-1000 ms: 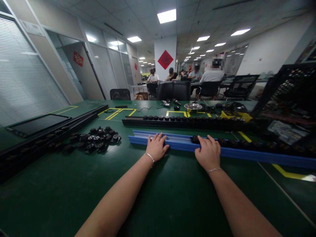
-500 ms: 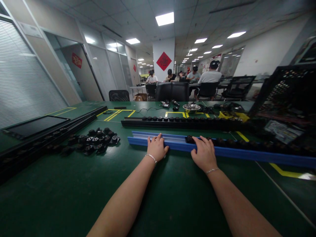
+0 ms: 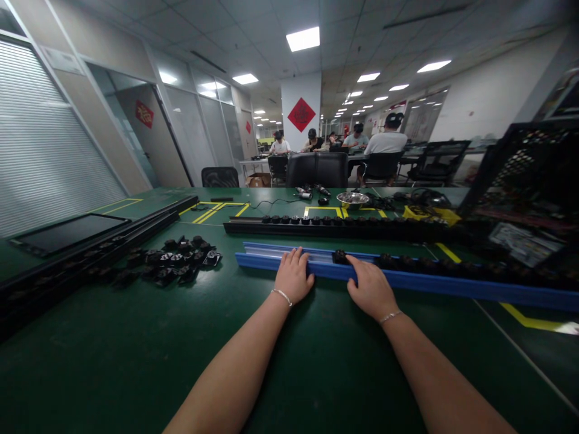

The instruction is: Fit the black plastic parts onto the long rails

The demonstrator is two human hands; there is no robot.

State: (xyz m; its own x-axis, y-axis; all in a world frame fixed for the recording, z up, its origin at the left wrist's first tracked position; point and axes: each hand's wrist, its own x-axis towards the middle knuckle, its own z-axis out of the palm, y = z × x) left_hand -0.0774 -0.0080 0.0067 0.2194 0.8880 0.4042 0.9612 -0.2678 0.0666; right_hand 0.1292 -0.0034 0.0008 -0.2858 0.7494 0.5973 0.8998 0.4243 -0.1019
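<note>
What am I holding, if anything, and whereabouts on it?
The left hand and right hand lie over the blue rail's near wall; whether either grips it cannot be told.

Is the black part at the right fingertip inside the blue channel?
Inside: the black part sits between both walls of the blue channel.

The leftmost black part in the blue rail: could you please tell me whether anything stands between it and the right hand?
Nothing visible stands between the right hand and the black part: the index fingertip is right at it, though whether they touch is unclear.
</note>
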